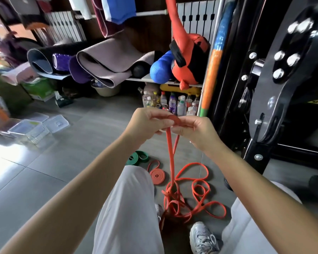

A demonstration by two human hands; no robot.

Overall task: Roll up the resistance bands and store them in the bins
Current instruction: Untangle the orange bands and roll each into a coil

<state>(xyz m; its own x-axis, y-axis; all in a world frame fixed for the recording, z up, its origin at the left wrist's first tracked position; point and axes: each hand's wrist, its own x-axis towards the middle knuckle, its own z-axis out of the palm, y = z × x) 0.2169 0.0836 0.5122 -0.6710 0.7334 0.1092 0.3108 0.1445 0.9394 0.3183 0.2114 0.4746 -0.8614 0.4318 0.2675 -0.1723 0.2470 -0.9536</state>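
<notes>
Two hands, left hand and right hand, both pinching one orange band; two coiled bands below.

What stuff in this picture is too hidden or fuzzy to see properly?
All in the head view:
- The start of the roll in the orange band: covered by the fingers of the left hand and right hand.
- How many loose bands make the orange tangle: strands overlap.
- What the clear bins hold: glare and blur.
- Bottle labels: too small.
- Left shoe: mostly hidden behind the knee.
</notes>
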